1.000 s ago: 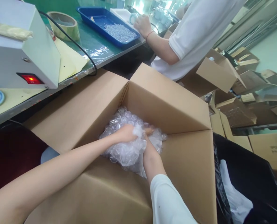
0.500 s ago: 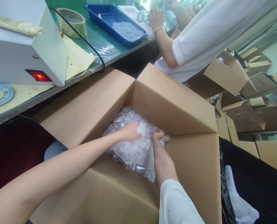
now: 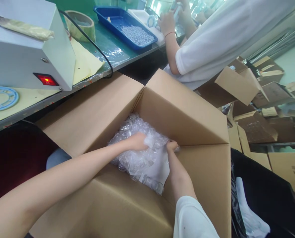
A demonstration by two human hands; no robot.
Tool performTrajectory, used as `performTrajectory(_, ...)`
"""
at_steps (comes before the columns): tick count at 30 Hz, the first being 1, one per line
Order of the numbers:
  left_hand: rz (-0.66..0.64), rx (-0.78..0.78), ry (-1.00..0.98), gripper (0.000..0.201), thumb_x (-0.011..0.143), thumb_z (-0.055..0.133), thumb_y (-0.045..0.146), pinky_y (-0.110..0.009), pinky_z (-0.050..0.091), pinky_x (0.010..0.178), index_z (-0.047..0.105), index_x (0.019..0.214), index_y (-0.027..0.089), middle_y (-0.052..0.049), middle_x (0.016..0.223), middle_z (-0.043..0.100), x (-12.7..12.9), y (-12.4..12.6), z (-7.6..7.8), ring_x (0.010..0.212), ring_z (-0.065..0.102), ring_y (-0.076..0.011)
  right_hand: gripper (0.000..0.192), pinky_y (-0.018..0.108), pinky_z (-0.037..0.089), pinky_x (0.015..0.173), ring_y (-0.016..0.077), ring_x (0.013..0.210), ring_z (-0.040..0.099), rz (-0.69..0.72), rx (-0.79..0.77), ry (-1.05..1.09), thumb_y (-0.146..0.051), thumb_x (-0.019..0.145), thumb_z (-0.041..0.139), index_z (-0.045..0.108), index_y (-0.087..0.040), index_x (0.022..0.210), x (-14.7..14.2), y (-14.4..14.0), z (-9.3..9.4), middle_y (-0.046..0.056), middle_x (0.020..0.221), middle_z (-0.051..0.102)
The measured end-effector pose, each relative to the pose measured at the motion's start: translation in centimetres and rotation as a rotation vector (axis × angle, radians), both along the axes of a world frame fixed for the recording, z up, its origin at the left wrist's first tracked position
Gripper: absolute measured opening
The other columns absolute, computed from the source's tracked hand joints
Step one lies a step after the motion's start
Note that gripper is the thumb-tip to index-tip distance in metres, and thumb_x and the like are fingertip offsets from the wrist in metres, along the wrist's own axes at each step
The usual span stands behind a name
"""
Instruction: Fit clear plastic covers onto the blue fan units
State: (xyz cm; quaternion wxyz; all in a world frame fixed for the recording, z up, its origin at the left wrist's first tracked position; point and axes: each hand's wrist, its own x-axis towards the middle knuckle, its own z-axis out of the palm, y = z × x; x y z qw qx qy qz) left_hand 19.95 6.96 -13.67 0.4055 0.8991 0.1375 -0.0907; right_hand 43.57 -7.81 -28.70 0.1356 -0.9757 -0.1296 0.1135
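Observation:
Both my arms reach down into a large open cardboard box (image 3: 182, 112). Inside lies a clear plastic bag (image 3: 147, 162) stuffed with several small transparent bottles. My left hand (image 3: 137, 142) is closed on the bunched top of that bag. My right hand (image 3: 171, 146) grips the bag's far right edge, close to the box's right wall. The fingertips of both hands are partly buried in the plastic.
A green workbench (image 3: 105, 39) runs along the left with a white machine (image 3: 25, 53) showing a red lit switch, a tape roll (image 3: 80, 23) and a blue tray (image 3: 127, 26) of small grey parts. A co-worker in a white shirt (image 3: 217, 36) works at the bench. More cardboard boxes (image 3: 256, 99) are stacked at right.
My right hand has slid from the middle of the bag out to its right edge. The left hand stays on the bag's top. The view has shifted slightly.

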Motion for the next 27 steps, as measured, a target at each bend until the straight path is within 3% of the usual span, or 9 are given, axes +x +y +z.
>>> performTrajectory(7,-0.01,0.034,0.088,0.013,0.08,0.061,0.025,-0.035,0.049,0.078,0.064,0.078,0.012,-0.005,0.082,0.067,-0.9,-0.1,-0.3,0.082,0.062,-0.0173,0.023,0.038,0.053,0.081,0.0184,0.094,0.062,0.348,0.015,0.093,-0.031,0.092,0.055,0.059,-0.015,0.109,-0.8,-1.6,1.6,0.007,0.11,0.062)
performTrajectory(12,-0.036,0.009,0.076,0.008,0.072,0.062,0.017,-0.032,0.048,0.077,0.066,0.079,0.013,-0.009,0.087,0.069,-0.4,-0.5,-0.4,0.086,0.063,-0.0212,0.02,0.036,0.053,0.078,0.0159,0.085,0.062,0.697,0.08,0.202,-0.031,0.091,0.057,0.061,-0.014,0.1,-1.8,-4.3,5.0,0.004,0.097,0.064)
performTrajectory(16,-0.063,-0.027,0.08,0.007,0.067,0.06,0.013,-0.028,0.046,0.072,0.066,0.072,0.014,-0.008,0.081,0.07,-0.5,-0.9,0.2,0.082,0.065,-0.0234,0.015,0.033,0.051,0.075,0.0145,0.079,0.061,0.871,0.138,0.255,-0.028,0.089,0.059,0.062,-0.014,0.087,-3.4,-6.1,8.3,0.002,0.085,0.064)
performTrajectory(20,-0.047,-0.082,0.088,0.01,0.067,0.058,0.012,-0.028,0.046,0.074,0.066,0.073,0.013,-0.008,0.082,0.07,-0.7,-0.8,0.7,0.083,0.064,-0.024,0.012,0.031,0.047,0.07,0.016,0.073,0.059,0.943,0.193,0.285,-0.016,0.085,0.054,0.065,-0.016,0.08,-5.1,-7.4,11.1,0.004,0.079,0.065)
performTrajectory(23,-0.035,-0.162,0.071,0.026,0.066,0.06,0.013,-0.027,0.045,0.078,0.065,0.091,0.014,-0.008,0.097,0.07,-0.8,-0.9,0.8,0.093,0.063,-0.0249,0.014,0.03,0.045,0.066,0.0183,0.072,0.059,0.97,0.235,0.321,-0.012,0.078,0.055,0.066,-0.019,0.073,-7.3,-7.6,12.2,0.005,0.076,0.066)
performTrajectory(25,-0.061,-0.249,0.056,0.044,0.063,0.064,0.015,-0.024,0.046,0.077,0.061,0.108,0.016,-0.005,0.104,0.069,-0.8,-1.3,0.8,0.095,0.063,-0.0224,0.013,0.028,0.044,0.063,0.0176,0.068,0.058,0.974,0.264,0.351,-0.01,0.074,0.057,0.064,-0.019,0.068,-9.1,-6.9,12.6,0.003,0.071,0.065)
performTrajectory(27,-0.097,-0.337,0.053,0.049,0.062,0.068,0.018,-0.022,0.048,0.076,0.06,0.111,0.018,-0.002,0.103,0.07,-0.7,-1.8,0.7,0.091,0.065,-0.0192,0.016,0.028,0.045,0.064,0.0169,0.069,0.057,0.933,0.306,0.337,-0.008,0.075,0.054,0.063,-0.018,0.068,-10.6,-5.2,12.8,0.002,0.071,0.064)
